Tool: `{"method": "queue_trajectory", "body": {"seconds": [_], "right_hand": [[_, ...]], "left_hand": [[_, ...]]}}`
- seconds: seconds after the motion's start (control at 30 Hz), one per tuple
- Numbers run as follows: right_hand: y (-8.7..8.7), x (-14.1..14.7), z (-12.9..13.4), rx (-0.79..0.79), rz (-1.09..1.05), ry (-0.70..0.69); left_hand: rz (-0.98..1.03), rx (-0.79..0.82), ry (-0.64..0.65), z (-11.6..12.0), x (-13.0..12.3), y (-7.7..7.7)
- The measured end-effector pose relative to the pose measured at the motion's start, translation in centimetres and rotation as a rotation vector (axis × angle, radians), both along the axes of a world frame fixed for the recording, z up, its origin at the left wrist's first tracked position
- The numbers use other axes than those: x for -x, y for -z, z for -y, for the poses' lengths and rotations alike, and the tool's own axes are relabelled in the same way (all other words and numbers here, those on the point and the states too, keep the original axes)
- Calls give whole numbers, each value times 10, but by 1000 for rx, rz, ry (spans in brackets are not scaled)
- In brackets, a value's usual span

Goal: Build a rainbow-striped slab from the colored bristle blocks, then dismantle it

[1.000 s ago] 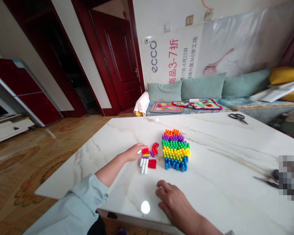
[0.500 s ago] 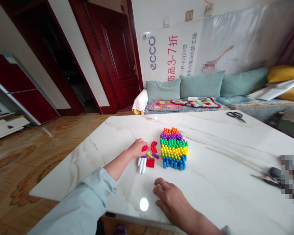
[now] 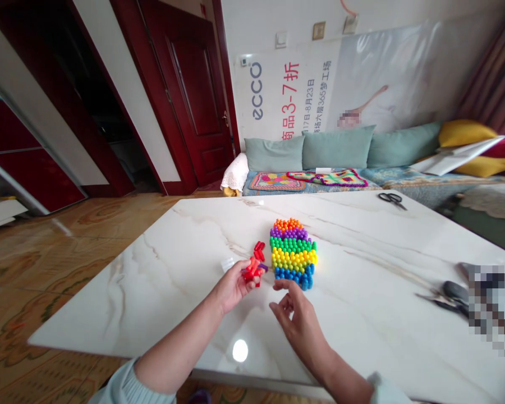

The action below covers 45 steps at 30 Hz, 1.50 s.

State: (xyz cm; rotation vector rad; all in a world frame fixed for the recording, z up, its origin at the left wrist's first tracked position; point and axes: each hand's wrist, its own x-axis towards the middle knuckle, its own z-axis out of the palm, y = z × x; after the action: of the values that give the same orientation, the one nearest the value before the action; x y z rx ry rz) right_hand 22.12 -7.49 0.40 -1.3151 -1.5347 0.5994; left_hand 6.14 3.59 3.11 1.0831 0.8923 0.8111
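Several small red plastic pegs (image 3: 251, 268) are in the fingers of my left hand (image 3: 234, 289), raised a little over the table. Just right of it, my right hand (image 3: 297, 314) hovers with fingers bent and apart, holding nothing. A block of upright round-topped pegs (image 3: 293, 252) stands beyond my right hand, in bands of orange, purple, green, yellow and blue. Loose red pegs (image 3: 259, 250) lie left of the block. White pegs (image 3: 227, 264) lie beside my left hand, partly hidden by it. A purple peg (image 3: 263, 267) shows behind the held ones.
All this is on a white marble-patterned table (image 3: 185, 264). Black scissors (image 3: 391, 198) lie at the far right edge, and a dark-handled cutting tool (image 3: 450, 294) lies at the right. Behind the table is a sofa with green cushions (image 3: 336, 147).
My left hand has lifted from the loose pegs and come nearer with red pegs in it. My right hand has risen from the tabletop and moved towards the left hand.
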Motion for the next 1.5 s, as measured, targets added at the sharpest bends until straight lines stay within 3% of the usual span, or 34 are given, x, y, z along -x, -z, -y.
{"method": "queue_trajectory", "body": {"seconds": [0.07, 0.17, 0.53, 0.63, 0.7, 0.77, 0.9, 1.03, 1.17, 1.27, 1.5], "right_hand": [[-5, -4, -3, -71, -18, 41], [-12, -9, -7, -130, 30, 14], [-12, -19, -13, -147, 169, -55], [-18, -35, -14, -99, 235, 80], [-22, -48, -14, -13, 282, 208], [-22, -58, -13, 93, 352, 246], [-12, -60, -12, 197, 484, 171], [-1, -51, -14, 71, 467, 130], [-7, -47, -9, -18, 490, 193], [-13, -47, 1, 29, 574, 218], [-6, -39, 3, 156, 615, 66]], "left_hand": [[208, 308, 67, 15, -4, 6], [255, 415, 99, 25, -10, 13], [181, 141, 220, 40, -25, 25], [124, 160, 147, 40, -27, 26], [111, 165, 77, 38, -27, 25], [110, 160, 45, 35, -27, 25], [107, 104, 33, 32, -26, 25], [96, 27, 23, 33, -24, 26], [80, -9, 25, 34, -20, 27], [68, -22, 7, 32, -17, 29], [14, -37, 2, 30, -18, 29]]}}
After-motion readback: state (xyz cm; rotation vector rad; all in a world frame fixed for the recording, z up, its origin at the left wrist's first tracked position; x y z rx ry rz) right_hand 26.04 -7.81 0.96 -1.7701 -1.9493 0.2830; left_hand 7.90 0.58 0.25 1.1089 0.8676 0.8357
